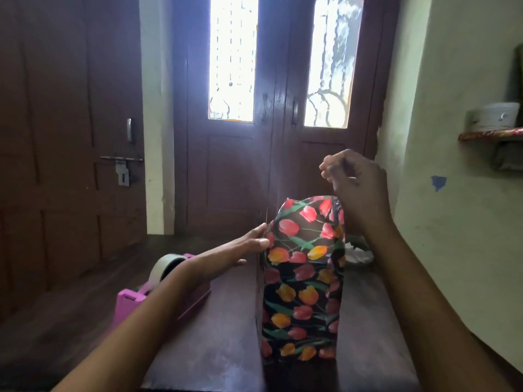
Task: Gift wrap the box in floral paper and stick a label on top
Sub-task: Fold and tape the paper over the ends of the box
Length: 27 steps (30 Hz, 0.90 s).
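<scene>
I have the box in the middle of the worktop, straight ahead of me. It is already covered in floral paper along its visible faces. Its long axis seems to run away from me, with the near end low in my view and the far end, where the paper rises loose and unfolded, up by both hands.

My left hand lies against the left edge of that far end, its fingers fairly straight and touching the paper, steadying it rather than clutching it. My right hand hangs above the far right corner, clear of the paper. Its fingers are curled and the tips drawn together as if pinching something thin. Whether there is a strip of tape in there, I cannot tell.

I judge the far end to be the part left to close. The right hand is the nearer to come down onto it, and the left braces the opposite side. The pink tape dispenser sits off to the left, beside my left forearm.
</scene>
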Each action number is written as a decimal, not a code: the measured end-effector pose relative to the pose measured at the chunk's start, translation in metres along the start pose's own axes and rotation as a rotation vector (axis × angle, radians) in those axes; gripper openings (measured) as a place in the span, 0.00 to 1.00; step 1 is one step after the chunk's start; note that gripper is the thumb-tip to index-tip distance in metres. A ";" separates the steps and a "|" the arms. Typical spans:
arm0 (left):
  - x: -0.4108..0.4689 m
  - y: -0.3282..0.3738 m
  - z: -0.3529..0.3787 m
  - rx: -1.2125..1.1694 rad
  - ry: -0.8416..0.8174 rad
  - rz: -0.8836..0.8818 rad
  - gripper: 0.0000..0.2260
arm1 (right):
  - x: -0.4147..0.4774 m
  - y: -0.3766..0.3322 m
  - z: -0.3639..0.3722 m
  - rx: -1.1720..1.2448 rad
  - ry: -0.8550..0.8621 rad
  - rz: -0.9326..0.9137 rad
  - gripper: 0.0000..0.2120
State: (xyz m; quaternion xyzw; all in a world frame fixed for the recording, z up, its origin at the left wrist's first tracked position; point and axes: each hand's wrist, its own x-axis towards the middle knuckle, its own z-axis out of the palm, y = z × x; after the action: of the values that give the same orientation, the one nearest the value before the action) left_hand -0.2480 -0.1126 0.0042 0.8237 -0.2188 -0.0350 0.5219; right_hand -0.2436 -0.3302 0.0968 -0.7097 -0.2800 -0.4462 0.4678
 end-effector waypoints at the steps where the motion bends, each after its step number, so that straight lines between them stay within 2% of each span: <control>1: 0.001 0.001 -0.004 0.006 -0.023 0.001 0.46 | 0.012 0.004 0.000 -0.106 -0.096 0.095 0.06; 2: 0.003 0.003 -0.007 0.018 -0.046 0.010 0.48 | 0.023 0.010 0.000 -0.214 -0.256 0.206 0.06; 4: 0.008 0.005 -0.009 0.060 -0.086 0.002 0.52 | 0.042 0.019 0.006 -0.383 -0.610 0.422 0.14; 5: 0.011 0.003 -0.010 0.078 -0.094 -0.010 0.55 | 0.047 0.021 0.009 -0.446 -0.743 0.497 0.13; 7: 0.017 0.002 -0.011 0.109 -0.089 -0.041 0.57 | 0.054 0.028 0.017 -0.551 -0.859 0.543 0.03; 9: 0.019 0.002 -0.011 0.161 -0.067 -0.064 0.59 | 0.059 0.035 0.023 -0.564 -0.882 0.532 0.04; 12: 0.016 0.005 -0.010 0.218 -0.071 -0.060 0.60 | 0.063 0.040 0.034 -0.453 -0.907 0.474 0.10; 14: 0.014 0.005 -0.009 0.240 -0.082 -0.048 0.57 | 0.064 0.041 0.041 -0.470 -0.883 0.390 0.08; 18: 0.010 0.006 -0.009 0.219 -0.079 -0.031 0.42 | 0.064 0.045 0.045 -0.671 -0.681 0.303 0.05; 21: 0.006 0.007 -0.009 0.195 -0.078 -0.016 0.40 | 0.058 0.048 0.046 -0.651 -0.505 0.293 0.06; 24: 0.002 0.007 -0.008 0.118 -0.073 -0.015 0.36 | 0.051 0.053 0.051 -0.572 -0.423 0.257 0.06; 26: 0.002 0.005 -0.007 0.100 -0.071 0.006 0.36 | 0.055 0.053 0.050 -0.430 -0.468 0.249 0.04; 27: 0.002 0.005 -0.006 0.100 -0.070 0.015 0.37 | 0.059 0.050 0.049 -0.376 -0.553 0.222 0.04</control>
State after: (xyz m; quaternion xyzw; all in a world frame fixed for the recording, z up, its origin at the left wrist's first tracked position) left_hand -0.2456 -0.1100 0.0116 0.8453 -0.2447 -0.0488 0.4724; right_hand -0.1583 -0.3070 0.1205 -0.9034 -0.2303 -0.2274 0.2811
